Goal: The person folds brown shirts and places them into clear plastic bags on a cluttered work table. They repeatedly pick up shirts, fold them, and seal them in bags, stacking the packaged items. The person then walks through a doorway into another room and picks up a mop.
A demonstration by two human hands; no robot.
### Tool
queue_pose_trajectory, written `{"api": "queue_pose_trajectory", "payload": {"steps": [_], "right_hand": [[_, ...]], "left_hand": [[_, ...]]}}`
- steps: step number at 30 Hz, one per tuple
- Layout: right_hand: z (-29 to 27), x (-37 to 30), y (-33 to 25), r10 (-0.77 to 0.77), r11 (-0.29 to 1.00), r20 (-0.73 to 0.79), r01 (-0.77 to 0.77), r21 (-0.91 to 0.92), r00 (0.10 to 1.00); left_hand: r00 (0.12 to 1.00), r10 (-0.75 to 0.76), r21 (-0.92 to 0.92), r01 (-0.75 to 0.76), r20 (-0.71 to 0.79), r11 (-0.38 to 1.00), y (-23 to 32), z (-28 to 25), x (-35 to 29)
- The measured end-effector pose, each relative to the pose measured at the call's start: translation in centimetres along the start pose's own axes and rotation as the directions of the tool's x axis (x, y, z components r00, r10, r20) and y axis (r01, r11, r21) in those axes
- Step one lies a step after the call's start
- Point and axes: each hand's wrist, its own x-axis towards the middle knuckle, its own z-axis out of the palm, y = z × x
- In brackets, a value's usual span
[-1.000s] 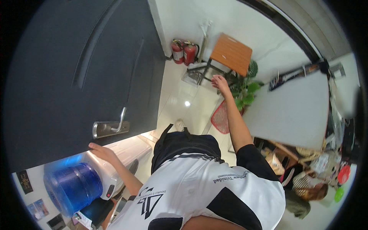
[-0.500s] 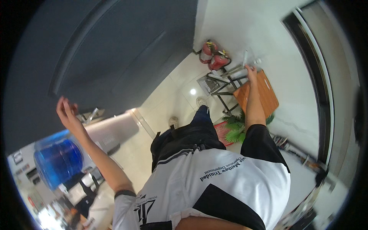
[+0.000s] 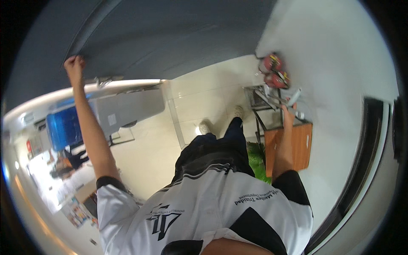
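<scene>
My left hand [image 3: 75, 66] is raised at the far left with its fingers curled closed. It is against or just in front of the dark grey door [image 3: 170, 38], beside a grooved panel line, and I cannot see whether anything is in it. Below it is the metal door handle [image 3: 103, 80], which the hand does not touch. On the right, my right hand [image 3: 289, 111] is closed around a pale, partly clear object [image 3: 294, 97] with a whitish tube-like part. Blur hides its exact kind. That hand is above a folding stand with a brown wooden board [image 3: 301, 146].
Two red fire extinguishers [image 3: 276, 70] stand in the corner by the white wall [image 3: 335, 55]. Green leaves [image 3: 256, 161] show beside the stand. Beyond the door's edge are a grey cabinet-like unit [image 3: 127, 108], a blue water container [image 3: 63, 127] and a person [image 3: 63, 170].
My left hand has risen along the door, away from the handle's level, and its fingers have gone from spread to curled. The view has turned, and the door's edge sits differently.
</scene>
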Motion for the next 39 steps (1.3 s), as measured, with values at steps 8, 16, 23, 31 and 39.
{"api": "queue_pose_trajectory", "payload": {"steps": [8, 16, 23, 31, 39], "right_hand": [[2.3, -3.4, -0.4, -0.061, 0.996, 0.135, 0.051, 0.079, 0.989], [10.1, -5.4, -13.3, 0.010, 1.000, 0.258, -0.008, -0.010, 0.966], [16.9, -4.7, -14.6, -0.035, 0.999, 0.666, 0.010, 0.041, 0.745], [21.1, -5.3, -22.8, 0.009, 0.997, 0.901, 0.061, -0.040, 0.433], [24.4, -6.9, -31.0, 0.029, 1.000, 0.956, 0.001, -0.031, 0.291]], "left_hand": [[0.997, 0.035, 0.265, -0.016, -0.068, 0.964, 3.1, 7.5, 4.6], [0.996, -0.068, 0.034, 0.066, 0.060, 0.997, 6.6, 7.3, -0.9], [0.981, -0.160, 0.014, 0.160, 0.105, 0.987, -1.5, 8.2, -33.1], [-0.185, -0.976, 0.013, 0.982, -0.118, -0.188, 8.1, 20.5, -105.8], [-0.525, -0.847, -0.876, 0.442, -0.081, -0.191, 19.4, 26.5, -107.4]]}}
